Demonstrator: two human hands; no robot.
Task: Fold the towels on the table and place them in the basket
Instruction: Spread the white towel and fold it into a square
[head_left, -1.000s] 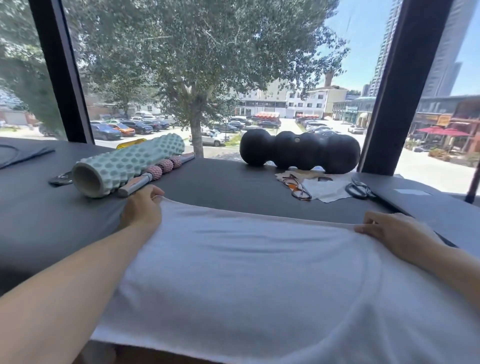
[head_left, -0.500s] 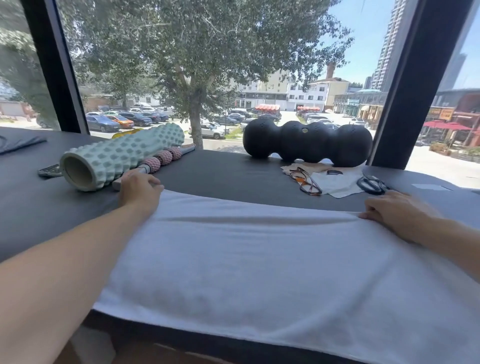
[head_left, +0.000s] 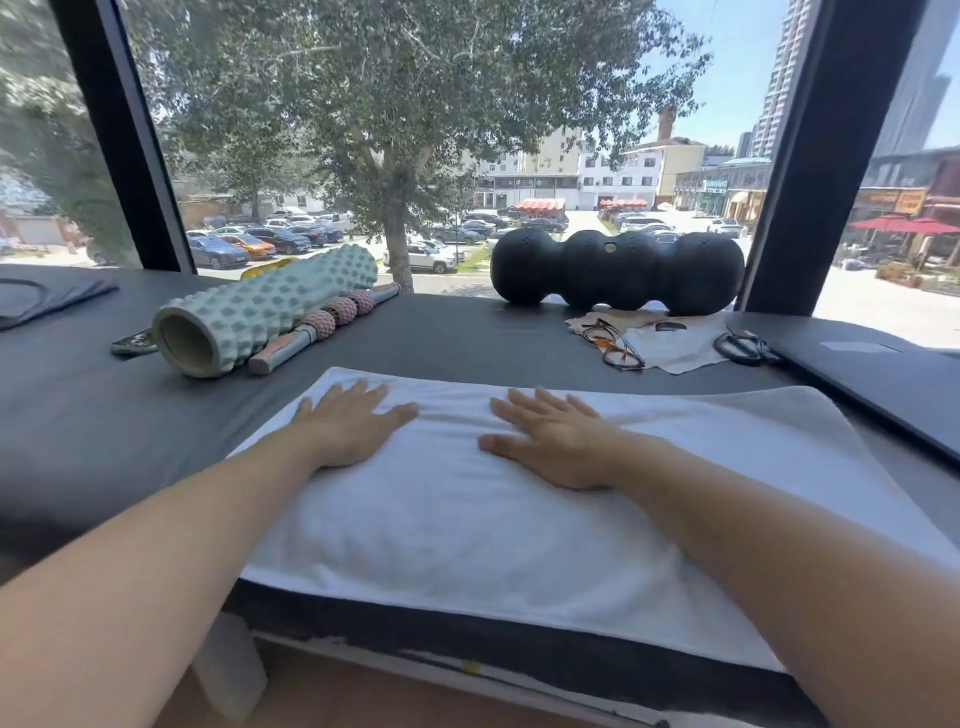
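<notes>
A big dark table (head_left: 467, 332) runs under the window. Its near edge crosses the bottom of the view, and a wide bare strip lies on its left side.

A white towel (head_left: 467, 519) lies flat on the table, close to that near edge. Its far edge runs straight across under the fingertips. Its right end lies just beside a flat dark board (head_left: 883, 384).

Behind the towel, on the left, lies a bumpy green foam roller (head_left: 260, 312) with a thin pink-beaded roller stick (head_left: 327, 327) touching its side. At the back by the glass sits a lumpy black roller (head_left: 618, 270). In front of it are a pale cloth (head_left: 680, 343), a pair of glasses (head_left: 613, 345) and black scissors (head_left: 743, 345). A strip of bare table lies between these things and the towel.

The left hand (head_left: 348, 423) lies palm down on the towel near its far left corner, fingers straight and spread. The right hand (head_left: 550, 436) lies palm down near the middle, fingers straight and spread too. Neither hand pinches anything. Both arms reach forward over the towel.
</notes>
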